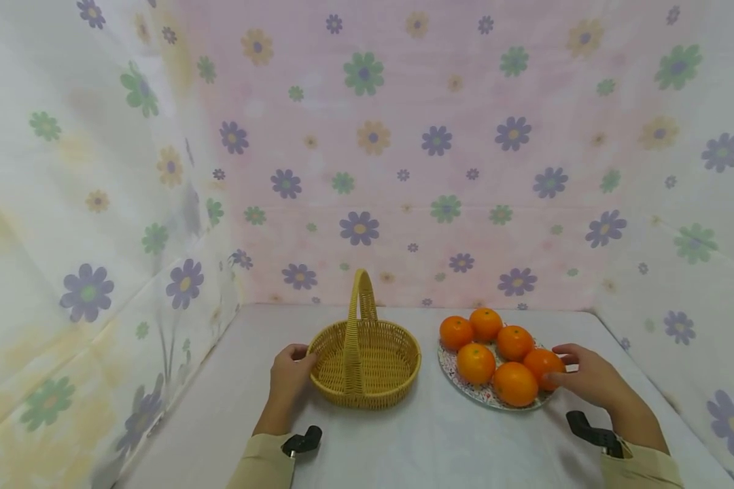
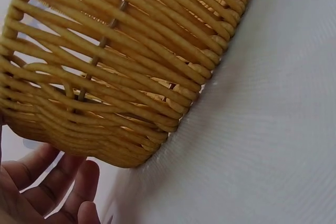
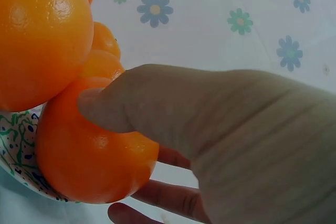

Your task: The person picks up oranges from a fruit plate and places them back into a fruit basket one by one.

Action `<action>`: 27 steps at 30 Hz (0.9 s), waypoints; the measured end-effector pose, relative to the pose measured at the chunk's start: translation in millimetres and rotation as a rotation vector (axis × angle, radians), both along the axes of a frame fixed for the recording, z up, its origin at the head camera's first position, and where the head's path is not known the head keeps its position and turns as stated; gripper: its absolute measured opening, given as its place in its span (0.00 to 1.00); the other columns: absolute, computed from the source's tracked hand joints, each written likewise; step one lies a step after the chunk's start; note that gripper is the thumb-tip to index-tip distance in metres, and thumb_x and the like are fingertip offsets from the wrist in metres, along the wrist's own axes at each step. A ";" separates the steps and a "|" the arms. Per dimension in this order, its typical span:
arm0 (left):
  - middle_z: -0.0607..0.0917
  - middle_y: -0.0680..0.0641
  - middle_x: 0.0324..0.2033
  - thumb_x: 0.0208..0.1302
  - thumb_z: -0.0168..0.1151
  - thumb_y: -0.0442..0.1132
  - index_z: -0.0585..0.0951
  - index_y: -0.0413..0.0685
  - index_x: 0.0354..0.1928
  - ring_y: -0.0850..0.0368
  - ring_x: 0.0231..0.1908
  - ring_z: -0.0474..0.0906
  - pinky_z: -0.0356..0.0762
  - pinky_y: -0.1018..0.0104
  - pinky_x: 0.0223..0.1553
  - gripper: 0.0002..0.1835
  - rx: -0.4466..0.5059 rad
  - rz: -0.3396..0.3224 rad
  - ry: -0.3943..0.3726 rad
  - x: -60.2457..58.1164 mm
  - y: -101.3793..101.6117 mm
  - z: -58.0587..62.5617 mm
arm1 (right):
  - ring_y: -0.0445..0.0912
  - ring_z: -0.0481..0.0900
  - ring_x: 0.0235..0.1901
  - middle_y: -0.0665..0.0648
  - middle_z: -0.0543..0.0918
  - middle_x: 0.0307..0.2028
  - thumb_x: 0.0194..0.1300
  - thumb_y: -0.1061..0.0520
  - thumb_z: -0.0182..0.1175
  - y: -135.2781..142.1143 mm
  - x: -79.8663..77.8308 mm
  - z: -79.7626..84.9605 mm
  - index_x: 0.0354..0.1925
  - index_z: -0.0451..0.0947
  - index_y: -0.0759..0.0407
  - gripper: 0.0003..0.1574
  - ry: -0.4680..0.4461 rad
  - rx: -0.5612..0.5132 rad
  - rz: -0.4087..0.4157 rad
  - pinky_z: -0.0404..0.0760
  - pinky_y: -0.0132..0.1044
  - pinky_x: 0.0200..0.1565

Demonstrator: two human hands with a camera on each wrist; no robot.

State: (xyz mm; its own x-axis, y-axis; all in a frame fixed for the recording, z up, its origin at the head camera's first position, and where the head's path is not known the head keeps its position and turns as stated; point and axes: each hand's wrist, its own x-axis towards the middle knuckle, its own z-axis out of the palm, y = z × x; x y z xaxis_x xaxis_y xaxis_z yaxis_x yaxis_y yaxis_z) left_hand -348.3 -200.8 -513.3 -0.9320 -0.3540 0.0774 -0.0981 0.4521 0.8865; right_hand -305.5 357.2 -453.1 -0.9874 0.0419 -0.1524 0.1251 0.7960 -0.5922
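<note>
A yellow wicker basket [image 1: 397, 370] with a tall arched handle stands on the table, left of a patterned plate [image 1: 459, 384] bearing several oranges. At its left side, my left hand [image 1: 290, 373] holds the rim with the thumb; in the left wrist view the other fingers [image 2: 39, 169] lie against the outer weave [image 2: 121, 66]. My right hand [image 1: 596, 377] grips the rightmost orange [image 1: 539, 367], still among the others on the plate. Close up in the right wrist view, the thumb [image 3: 113, 106] presses on that orange [image 3: 94, 156] and the fingers reach round its far side.
Another orange [image 3: 39, 35] touches the gripped one. White cloth covers the table [image 1: 391, 448]. Flowered cloth walls [image 1: 404, 258] enclose the back and both sides. Dark wrist mounts [image 1: 302, 440] sit on both sleeves.
</note>
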 end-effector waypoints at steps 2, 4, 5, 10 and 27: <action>0.85 0.39 0.51 0.62 0.65 0.46 0.83 0.42 0.50 0.44 0.52 0.80 0.79 0.49 0.54 0.19 0.007 -0.001 -0.002 -1.0 -0.8 -1.1 | 0.71 0.74 0.58 0.80 0.69 0.66 0.56 0.37 0.74 1.5 -1.4 -2.1 0.72 0.63 0.68 0.59 0.004 -0.003 -0.001 0.81 0.65 0.52; 0.85 0.39 0.51 0.62 0.65 0.47 0.83 0.42 0.50 0.44 0.53 0.80 0.79 0.48 0.55 0.19 0.019 -0.003 -0.003 -1.5 -1.7 -2.7 | 0.71 0.74 0.58 0.80 0.69 0.65 0.53 0.35 0.76 3.2 -2.7 -4.3 0.72 0.63 0.67 0.63 0.007 -0.009 -0.002 0.81 0.65 0.51; 0.85 0.40 0.51 0.62 0.65 0.47 0.83 0.42 0.50 0.44 0.53 0.80 0.78 0.48 0.56 0.19 0.023 -0.004 -0.006 -1.6 -2.1 -4.1 | 0.72 0.73 0.58 0.80 0.70 0.65 0.51 0.34 0.76 4.2 -3.3 -5.4 0.72 0.63 0.67 0.64 0.007 -0.012 -0.002 0.81 0.65 0.51; 0.85 0.40 0.50 0.63 0.64 0.47 0.83 0.41 0.50 0.45 0.53 0.80 0.78 0.48 0.57 0.19 0.051 -0.017 -0.011 0.5 -2.3 -9.2 | 0.72 0.73 0.58 0.80 0.71 0.65 0.47 0.29 0.77 11.3 -5.9 -13.8 0.71 0.64 0.68 0.68 0.009 -0.012 -0.004 0.81 0.65 0.51; 0.86 0.40 0.49 0.60 0.67 0.44 0.84 0.44 0.50 0.46 0.49 0.82 0.81 0.58 0.47 0.18 0.083 0.005 0.046 -2.1 -0.8 -5.1 | 0.70 0.75 0.57 0.79 0.72 0.63 0.47 0.28 0.77 13.2 -8.4 -18.7 0.71 0.64 0.67 0.69 0.023 -0.037 -0.001 0.81 0.64 0.51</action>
State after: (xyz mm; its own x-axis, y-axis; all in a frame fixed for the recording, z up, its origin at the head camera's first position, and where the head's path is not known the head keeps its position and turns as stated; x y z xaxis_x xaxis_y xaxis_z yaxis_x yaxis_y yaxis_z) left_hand -350.4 -201.5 -518.4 -0.9263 -0.3658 0.0908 -0.0582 0.3768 0.9245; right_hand -313.9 370.4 -471.7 -0.9906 0.0377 -0.1315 0.1122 0.7736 -0.6236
